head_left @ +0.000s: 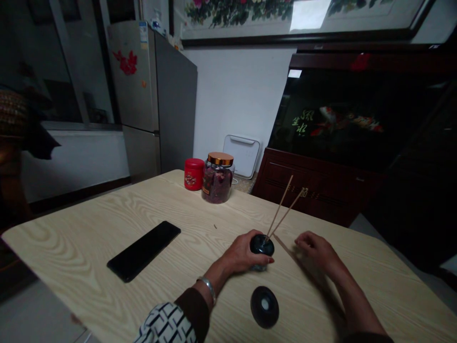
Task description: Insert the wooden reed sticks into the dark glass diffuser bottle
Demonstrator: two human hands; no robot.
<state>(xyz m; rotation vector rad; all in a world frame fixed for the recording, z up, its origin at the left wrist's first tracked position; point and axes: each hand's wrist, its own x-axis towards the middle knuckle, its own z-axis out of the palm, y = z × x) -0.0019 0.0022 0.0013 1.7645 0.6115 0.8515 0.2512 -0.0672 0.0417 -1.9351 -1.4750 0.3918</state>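
Tabletop (pixel 89 238), glossy black bottle (pixel 262 246), two sticks (pixel 280 209)

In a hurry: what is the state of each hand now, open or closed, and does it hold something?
Left hand: closed, holding a small black bottle with two wooden sticks in it.
Right hand: half closed; cannot tell if it holds anything.

Looking forward and down from head height, just behind the near edge of the counter (pixel 64 247). Very close, low in the frame: left hand (pixel 243 255) and right hand (pixel 317 252). Farther up, at the far edge: glass jar (pixel 217 178). Beyond, at a distance: refrigerator (pixel 157 95) and fish tank (pixel 357 114). Along the top edge, cut off: framed painting (pixel 243 14).
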